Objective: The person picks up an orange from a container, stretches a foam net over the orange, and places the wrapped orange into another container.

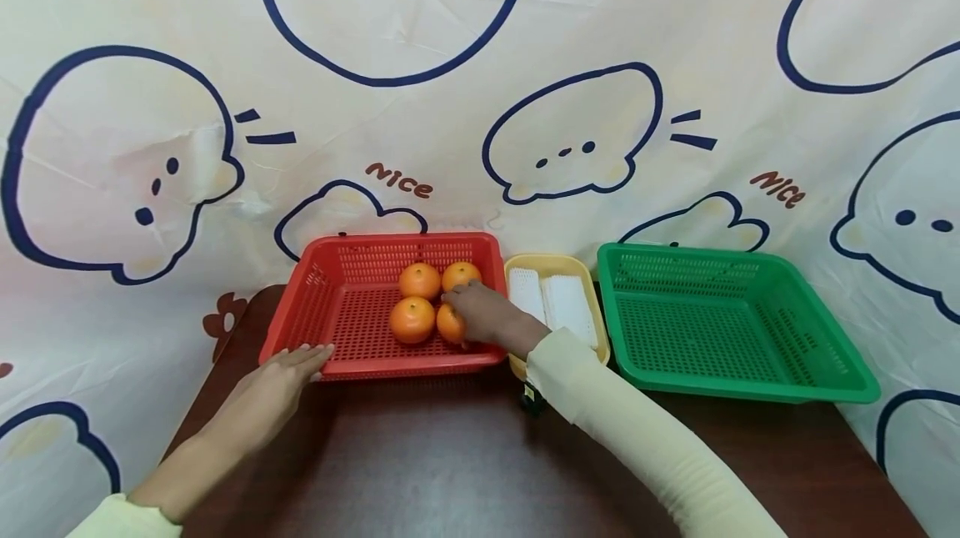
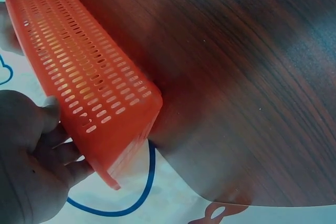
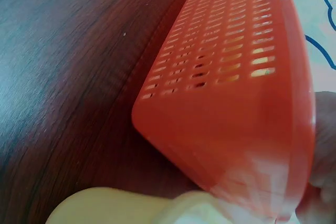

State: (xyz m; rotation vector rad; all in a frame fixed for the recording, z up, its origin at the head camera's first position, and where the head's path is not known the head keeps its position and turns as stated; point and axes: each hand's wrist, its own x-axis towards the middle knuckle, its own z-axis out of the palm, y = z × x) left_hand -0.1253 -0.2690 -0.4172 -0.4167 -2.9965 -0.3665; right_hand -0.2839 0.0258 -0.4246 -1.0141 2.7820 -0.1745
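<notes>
In the head view four oranges, one of them a rear orange (image 1: pixel 420 281), sit grouped in the right half of a red basket (image 1: pixel 345 367). My right hand (image 1: pixel 483 317) reaches over the basket's right side, its fingers round the front-right orange (image 1: pixel 450 324). My left hand (image 1: pixel 273 392) holds the front-left corner of the rim; in the left wrist view the thumb of the left hand (image 2: pixel 26 156) lies against the rim of the red basket (image 2: pixel 94 72), the other fingers partly behind it. The right wrist view shows the red basket (image 3: pixel 220 124) hiding most of my right hand (image 3: pixel 325 161).
A narrow yellow basket (image 1: pixel 601 329) with white padding (image 1: pixel 568 309) stands right of the red one. Farther right is a green basket (image 1: pixel 735 392) with nothing inside. A small black object (image 1: pixel 532 400) lies before the yellow basket on the brown table (image 1: pixel 420 463). A patterned cloth (image 1: pixel 450 138) hangs behind.
</notes>
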